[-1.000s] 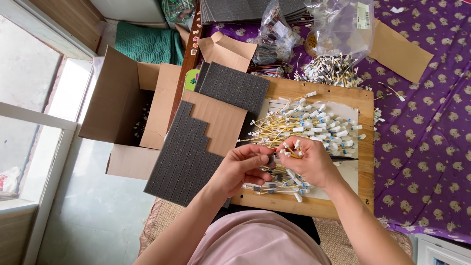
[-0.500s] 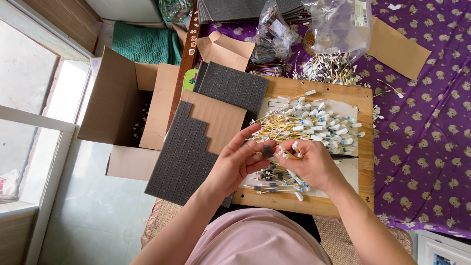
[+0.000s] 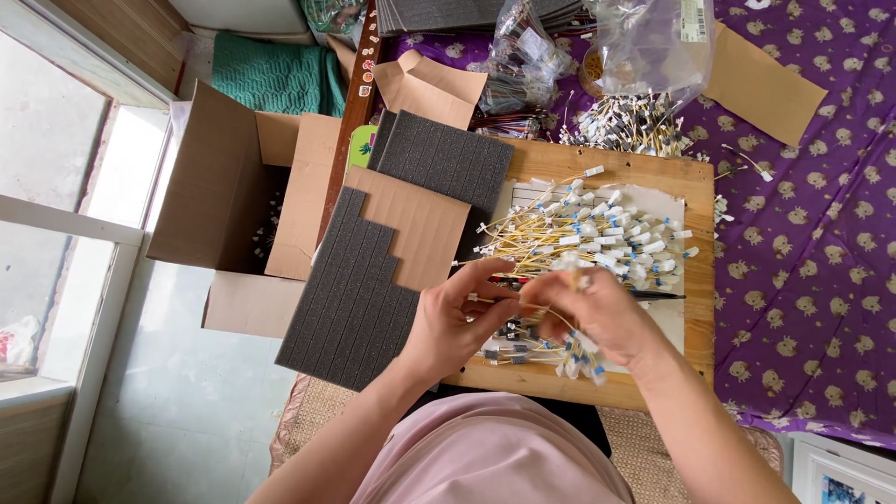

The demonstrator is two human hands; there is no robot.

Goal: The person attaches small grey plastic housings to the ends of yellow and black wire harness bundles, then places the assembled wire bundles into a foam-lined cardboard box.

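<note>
- The left hand [image 3: 462, 322] and right hand [image 3: 588, 313] meet over the middle of the wooden desk [image 3: 700, 308], fingertips nearly touching.
- Both hands pinch a thin yellow cable [image 3: 490, 301] between thumb and fingers; the right hand is blurred, so its exact grip is hard to read.
- Just beyond the hands lies a loose pile of yellow cables with white connectors [image 3: 597, 233], resting on a white sheet [image 3: 677, 201].
- A smaller bundle of cables with blue-tipped ends [image 3: 541, 353] lies under the hands, near the desk's front edge.
- Dark grey foam sheets [image 3: 350, 294] overlap a cardboard piece [image 3: 420, 219] at the desk's left side.
- An open cardboard box [image 3: 219, 187] stands on the floor to the left.
- Clear plastic bags [image 3: 644, 42] and more connector cables [image 3: 630, 126] lie on a purple patterned cloth [image 3: 812, 243] behind the desk.
</note>
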